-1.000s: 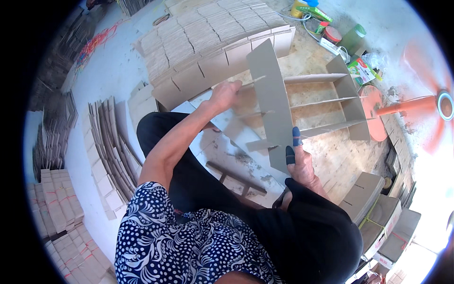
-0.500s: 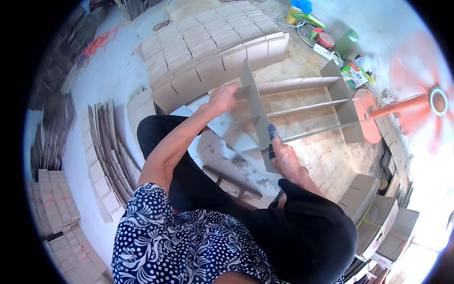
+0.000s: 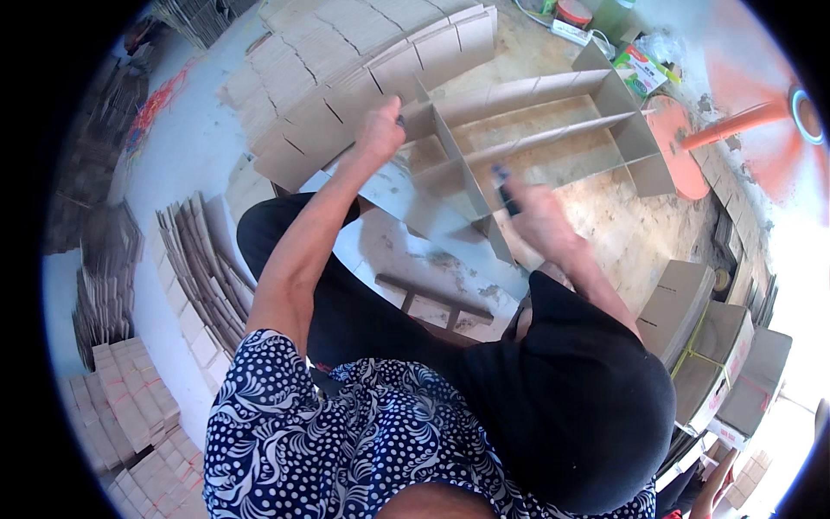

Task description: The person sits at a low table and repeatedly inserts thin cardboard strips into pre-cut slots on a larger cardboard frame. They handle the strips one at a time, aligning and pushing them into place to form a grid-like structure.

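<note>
My R hand (image 3: pixel 540 216) part-open, blurred, nothing visibly gripped; L hand (image 3: pixel 379 134) curled at cardboard grid's (image 3: pixel 553 137) L end, hold can't tell. Grid on board (image 3: pixel 596 229), beside stack (image 3: pixel 337 73). Prob. slotting step; next needs slots aligned, even press.

Over there, the wide fisheye, worn on the head of the seated person (image 3: pixel 363 441), looks down from close by, facing across the cardboard divider (image 3: pixel 536 94).
</note>
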The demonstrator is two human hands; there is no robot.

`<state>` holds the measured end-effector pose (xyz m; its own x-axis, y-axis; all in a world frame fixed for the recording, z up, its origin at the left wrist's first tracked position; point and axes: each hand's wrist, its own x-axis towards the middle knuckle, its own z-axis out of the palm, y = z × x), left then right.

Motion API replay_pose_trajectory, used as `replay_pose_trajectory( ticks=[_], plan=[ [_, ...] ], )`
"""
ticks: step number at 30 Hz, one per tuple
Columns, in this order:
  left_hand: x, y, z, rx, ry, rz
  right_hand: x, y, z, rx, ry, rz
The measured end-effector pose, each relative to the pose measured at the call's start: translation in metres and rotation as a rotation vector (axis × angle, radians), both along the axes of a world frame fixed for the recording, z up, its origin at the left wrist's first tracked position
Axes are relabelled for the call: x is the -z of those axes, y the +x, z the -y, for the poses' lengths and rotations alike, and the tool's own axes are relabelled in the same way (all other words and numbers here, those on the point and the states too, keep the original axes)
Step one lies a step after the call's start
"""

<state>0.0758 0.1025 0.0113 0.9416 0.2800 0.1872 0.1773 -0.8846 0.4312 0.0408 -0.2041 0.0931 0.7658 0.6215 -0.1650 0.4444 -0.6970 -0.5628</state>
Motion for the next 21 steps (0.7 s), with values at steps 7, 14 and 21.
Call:
replay_pose_trajectory(
  ticks=[7, 14, 21],
  plan=[
    [-0.029, -0.033, 0.054, 0.224, -0.080, 0.340, 0.059, -0.085, 0.235, 0.832, -0.088, 0.480],
    [-0.043, -0.057, 0.161, 0.633, -0.077, -0.428, 0.083, -0.190, 0.338, 0.940, -0.266, 0.685],
    [-0.029, -0.098, 0.138, 0.600, 0.003, -0.393, 0.072, -0.193, 0.337, 0.975, -0.204, 0.674]
  ],
)
